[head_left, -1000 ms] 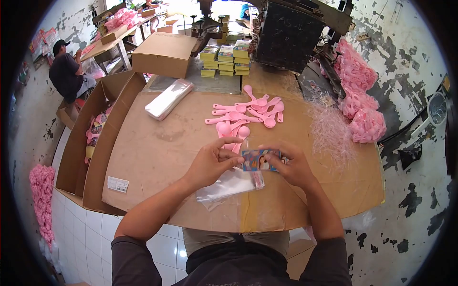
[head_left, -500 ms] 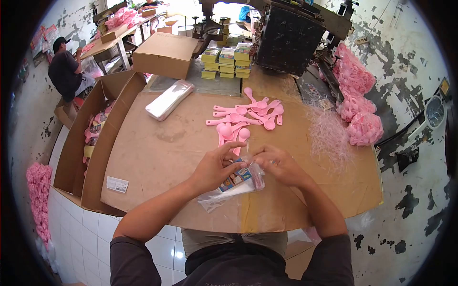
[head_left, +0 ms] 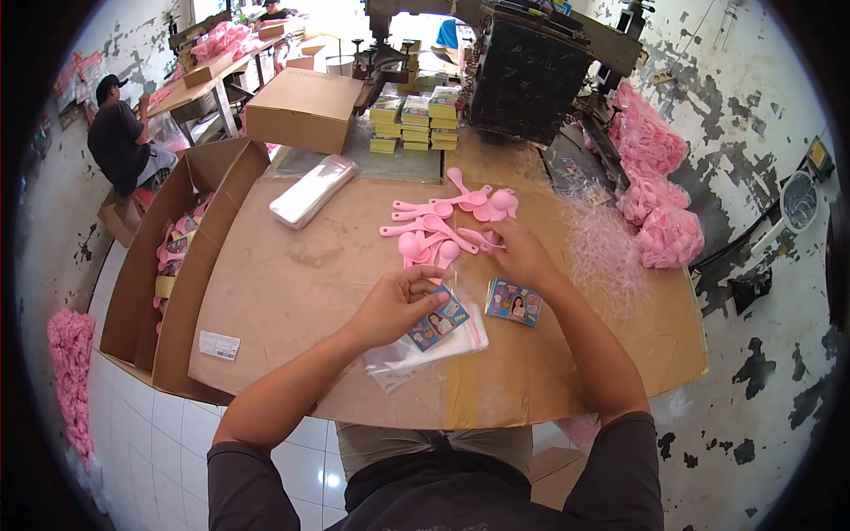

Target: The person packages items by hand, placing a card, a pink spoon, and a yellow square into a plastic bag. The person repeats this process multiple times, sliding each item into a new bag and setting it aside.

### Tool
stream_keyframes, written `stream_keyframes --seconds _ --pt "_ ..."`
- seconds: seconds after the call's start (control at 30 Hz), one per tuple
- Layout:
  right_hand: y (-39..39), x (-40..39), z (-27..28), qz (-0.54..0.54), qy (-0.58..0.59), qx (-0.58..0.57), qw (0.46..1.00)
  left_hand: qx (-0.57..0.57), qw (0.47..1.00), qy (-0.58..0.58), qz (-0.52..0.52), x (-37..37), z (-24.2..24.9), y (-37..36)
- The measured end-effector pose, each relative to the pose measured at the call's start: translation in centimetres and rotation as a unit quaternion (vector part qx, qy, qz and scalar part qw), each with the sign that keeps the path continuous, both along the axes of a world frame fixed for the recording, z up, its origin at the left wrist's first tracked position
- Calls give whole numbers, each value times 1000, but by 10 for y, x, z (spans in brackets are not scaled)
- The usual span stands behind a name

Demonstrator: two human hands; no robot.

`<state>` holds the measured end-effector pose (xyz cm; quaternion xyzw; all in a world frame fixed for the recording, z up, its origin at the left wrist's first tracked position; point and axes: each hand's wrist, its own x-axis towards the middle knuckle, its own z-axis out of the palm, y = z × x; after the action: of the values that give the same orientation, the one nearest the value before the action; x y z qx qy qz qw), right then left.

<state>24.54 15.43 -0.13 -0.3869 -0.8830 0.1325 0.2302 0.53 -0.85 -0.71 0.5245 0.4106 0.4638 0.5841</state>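
Observation:
My left hand point(head_left: 403, 305) pinches a blue printed card point(head_left: 432, 329), which seems to be inside a clear plastic bag; the bag's edges are hard to make out. Beneath it lie flat clear plastic bags point(head_left: 460, 345). At the right edge of a pile of pink measuring spoons point(head_left: 434, 223), my right hand point(head_left: 522, 255) has its fingers closed on one pink measuring spoon point(head_left: 482, 239). A small stack of blue printed cards point(head_left: 513, 303) rests on the cardboard below my right wrist.
A bundle of clear bags point(head_left: 314, 190) lies at the back left. Beside the cardboard-covered table point(head_left: 274, 301) stands a long open carton point(head_left: 181, 341). Yellow-edged card stacks point(head_left: 416, 124), a closed box point(head_left: 305, 106) and a black machine point(head_left: 527, 75) are behind. A person point(head_left: 122, 137) sits far left.
My right hand has left the bag and moved up and right to the spoons, closing on one. The card stack beside the bag now shows. My left hand stays with the bag and card.

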Motion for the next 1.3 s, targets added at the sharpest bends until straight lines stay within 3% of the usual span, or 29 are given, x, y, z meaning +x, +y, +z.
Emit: stream_keyframes --seconds 0.1,0.13,0.2,0.3,0.43,0.5,0.7,0.77,0.83,0.9,1.0,1.1,1.17,1.3 --pt "-32 -3 39 37 58 -105 992 13 999 -21 25 1 1 1" --pt "-41 -5 42 61 148 -193 968 24 999 -36 30 2 2 1" --pt "-58 -9 44 107 315 -361 871 25 999 -30 32 2 7 -2" --pt "-83 -18 61 102 391 -362 840 10 1000 6 19 2 15 -6" --pt "-92 -22 65 115 382 -294 868 21 999 -36 8 5 7 -4" --pt "-96 -27 61 113 371 -271 881 25 998 -52 5 6 5 -3" --pt "-99 -37 23 137 439 -260 849 4 999 -48 8 3 15 -7" --pt "-86 -22 22 210 307 -184 910 -2 1000 -14 8 -1 20 -8" --pt "-82 -20 35 237 293 -219 900 1 1000 -29 7 -1 15 -6" --pt "-89 -19 59 216 397 -363 815 4 999 -45 2 1 11 -5" --pt "-94 -22 79 269 214 -127 930 11 998 -58 -24 0 11 -5" --pt "-104 -20 103 282 139 -135 940 36 995 -81 -42 -2 14 -6" --pt "-107 -19 119 288 166 -59 941 86 988 -128 -16 2 15 -8" --pt "-117 -20 145 216 120 145 958 181 982 -52 15 0 25 -11"
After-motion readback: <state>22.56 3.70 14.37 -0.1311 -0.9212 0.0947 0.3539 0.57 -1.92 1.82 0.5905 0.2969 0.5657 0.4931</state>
